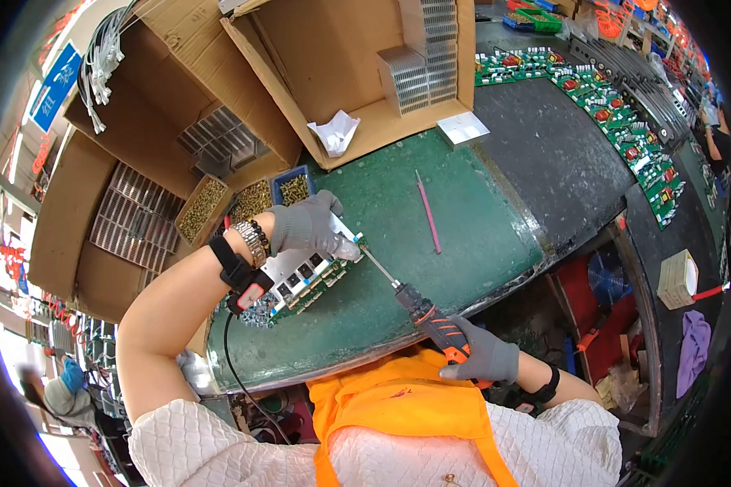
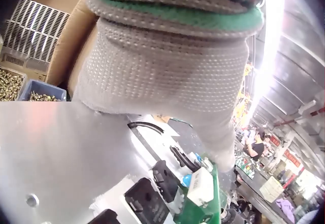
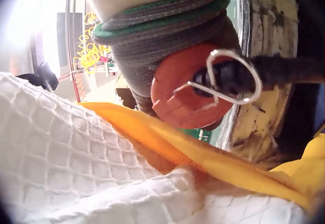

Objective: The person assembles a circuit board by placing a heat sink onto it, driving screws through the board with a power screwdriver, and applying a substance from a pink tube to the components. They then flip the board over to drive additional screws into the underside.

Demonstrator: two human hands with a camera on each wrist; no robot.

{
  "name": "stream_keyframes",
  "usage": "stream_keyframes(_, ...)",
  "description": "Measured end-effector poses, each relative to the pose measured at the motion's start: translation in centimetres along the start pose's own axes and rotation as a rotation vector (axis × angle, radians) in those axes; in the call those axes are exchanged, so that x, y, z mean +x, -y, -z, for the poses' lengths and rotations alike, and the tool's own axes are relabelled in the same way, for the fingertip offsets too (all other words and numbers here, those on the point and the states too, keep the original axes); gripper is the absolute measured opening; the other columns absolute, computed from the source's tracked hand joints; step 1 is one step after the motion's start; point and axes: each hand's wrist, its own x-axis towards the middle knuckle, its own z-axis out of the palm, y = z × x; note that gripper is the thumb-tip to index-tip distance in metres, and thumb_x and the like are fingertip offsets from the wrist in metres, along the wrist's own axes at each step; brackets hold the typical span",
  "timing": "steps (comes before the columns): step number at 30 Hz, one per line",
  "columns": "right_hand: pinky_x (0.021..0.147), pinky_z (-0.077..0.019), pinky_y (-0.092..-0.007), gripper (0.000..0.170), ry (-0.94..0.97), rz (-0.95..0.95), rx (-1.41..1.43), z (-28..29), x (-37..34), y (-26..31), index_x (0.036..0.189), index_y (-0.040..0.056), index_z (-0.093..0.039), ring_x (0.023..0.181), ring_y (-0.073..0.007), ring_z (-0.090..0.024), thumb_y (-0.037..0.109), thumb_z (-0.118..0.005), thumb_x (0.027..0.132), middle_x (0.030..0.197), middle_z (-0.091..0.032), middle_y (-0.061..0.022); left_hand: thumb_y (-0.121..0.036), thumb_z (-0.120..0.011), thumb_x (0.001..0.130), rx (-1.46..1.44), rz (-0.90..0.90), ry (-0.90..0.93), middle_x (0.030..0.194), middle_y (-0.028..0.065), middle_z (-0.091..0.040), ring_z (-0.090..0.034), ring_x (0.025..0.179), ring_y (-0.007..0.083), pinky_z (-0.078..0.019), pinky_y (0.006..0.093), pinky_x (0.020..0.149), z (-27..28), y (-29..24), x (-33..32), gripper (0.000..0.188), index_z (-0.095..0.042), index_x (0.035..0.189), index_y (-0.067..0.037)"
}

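Observation:
My gloved left hand (image 1: pixel 304 227) grips a silver metal casing (image 1: pixel 283 265) by its far end, above the green worktop. Along the casing's near side runs a green circuit board (image 1: pixel 323 284). Black parts (image 2: pixel 147 199) and a white block (image 2: pixel 201 186) stand near the board's edge in the left wrist view. My gloved right hand (image 1: pixel 489 355) holds an orange-and-black electric screwdriver (image 1: pixel 432 321). Its long bit points at the casing's end, with the tip close by my left fingertips. In the right wrist view the screwdriver's round orange rear end (image 3: pixel 175 102) shows, with a wire loop and cable.
Bins of brass-coloured screws (image 1: pixel 252 200) stand behind my left hand. Cardboard boxes (image 1: pixel 365 142) with perforated metal parts rise at the back. A pink stick (image 1: pixel 428 217) lies on the green worktop (image 1: pixel 479 219). Circuit boards (image 1: pixel 617 122) line the right side.

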Motion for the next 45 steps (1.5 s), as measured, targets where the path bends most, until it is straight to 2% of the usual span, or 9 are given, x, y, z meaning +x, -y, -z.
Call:
stream_keyframes(9,0.088,-0.0476,-0.0286,0.1,0.009,-0.037,0.171,-0.6,-0.2,0.4,0.144,-0.0013,-0.026,0.099,-0.0153,-0.054,0.028,-0.085,0.068,0.118,-0.054,-0.011,-0.051,-0.085,0.063,-0.001,0.003,0.057,0.114,0.0198,-0.059,-0.06,0.106,0.0286,-0.0494,0.0346,0.09,0.4,-1.1,-0.7,0.097,-0.041,0.128,0.006)
stream_keyframes(11,0.086,-0.048,-0.0281,0.099,0.025,-0.024,0.179,-0.6,-0.3,0.1,0.144,-0.001,-0.026,0.098,-0.0146,-0.054,0.027,-0.085,0.069,0.116,-0.054,-0.0101,-0.035,-0.089,0.066,-0.024,-0.013,0.007,0.101,0.0113,-0.06,-0.06,0.091,0.0183,-0.051,0.0322,0.079,0.0,-0.7,-0.4,0.08,-0.043,0.122,0.0)
stream_keyframes(22,0.085,-0.0465,-0.0266,0.096,0.132,-0.093,0.439,-1.0,-0.3,-0.3,0.143,-0.0005,-0.03,0.094,-0.0137,-0.052,0.027,-0.084,0.068,0.11,-0.053,-0.0072,-0.045,-0.087,0.066,0.013,-0.081,0.024,0.099,0.0113,-0.06,-0.059,0.09,0.0183,-0.0506,0.0326,0.078,-0.1,0.3,0.3,0.084,-0.043,0.122,0.0)
stream_keyframes(29,0.093,-0.0428,-0.0306,0.098,0.028,0.151,0.234,-0.5,-0.6,-1.0,0.143,-0.0007,-0.029,0.105,-0.0157,-0.049,0.023,-0.086,0.066,0.118,-0.05,-0.0086,-0.046,-0.087,0.065,0.019,-0.08,0.034,0.1,0.0143,-0.061,-0.06,0.091,0.0205,-0.051,0.0326,0.077,0.3,-0.4,-0.2,0.085,-0.043,0.121,0.001)
stream_keyframes(36,0.083,-0.0472,-0.03,0.102,-0.07,0.327,0.266,1.2,6.5,8.8,0.148,0.0034,-0.024,0.094,-0.0138,-0.053,0.012,-0.084,0.066,0.105,-0.055,-0.0047,-0.047,-0.084,0.064,0.142,-0.113,-0.082,0.113,0.022,-0.06,-0.059,0.107,0.0298,-0.0471,0.0374,0.093,-0.4,-2.0,-1.5,0.093,-0.041,0.132,-0.001)
stream_keyframes(38,0.08,-0.0485,-0.0295,0.1,-0.052,0.348,0.238,0.6,8.4,9.6,0.147,0.0032,-0.025,0.09,-0.0135,-0.055,0.011,-0.084,0.066,0.102,-0.056,-0.0042,-0.046,-0.084,0.064,0.141,-0.352,0.063,0.119,0.0203,-0.06,-0.057,0.11,0.0326,-0.0446,0.0396,0.096,0.0,-1.5,-1.6,0.092,-0.043,0.135,-0.005)
stream_keyframes(42,0.072,-0.0513,-0.0272,0.092,-0.023,0.333,0.377,-0.4,11.0,9.2,0.143,0.0026,-0.032,0.085,-0.0112,-0.058,0.008,-0.082,0.067,0.097,-0.059,-0.0031,-0.027,-0.08,0.073,-0.241,-0.292,-0.497,0.122,0.0159,-0.061,-0.059,0.11,0.0267,-0.0456,0.0341,0.095,1.2,4.4,-3.0,0.067,-0.051,0.131,-0.007)
stream_keyframes(44,0.071,-0.0516,-0.0269,0.087,-0.007,0.354,0.375,-0.3,11.0,9.7,0.14,0.0024,-0.034,0.084,-0.0108,-0.058,0.007,-0.082,0.067,0.096,-0.06,-0.0028,-0.022,-0.075,0.078,-0.022,-0.067,-0.701,0.116,0.0157,-0.065,-0.063,0.105,0.029,-0.0481,0.0363,0.093,2.9,10.5,-3.4,0.052,-0.058,0.125,-0.01)
stream_keyframes(45,0.07,-0.0519,-0.0265,0.083,-0.012,0.368,0.372,-0.2,10.9,10.0,0.137,0.0022,-0.037,0.083,-0.0103,-0.059,0.006,-0.082,0.067,0.095,-0.061,-0.0025,-0.02,-0.072,0.08,0.153,0.16,-0.609,0.115,0.0138,-0.066,-0.064,0.102,0.0299,-0.0492,0.037,0.092,3.3,13.8,-3.4,0.042,-0.063,0.12,-0.012)
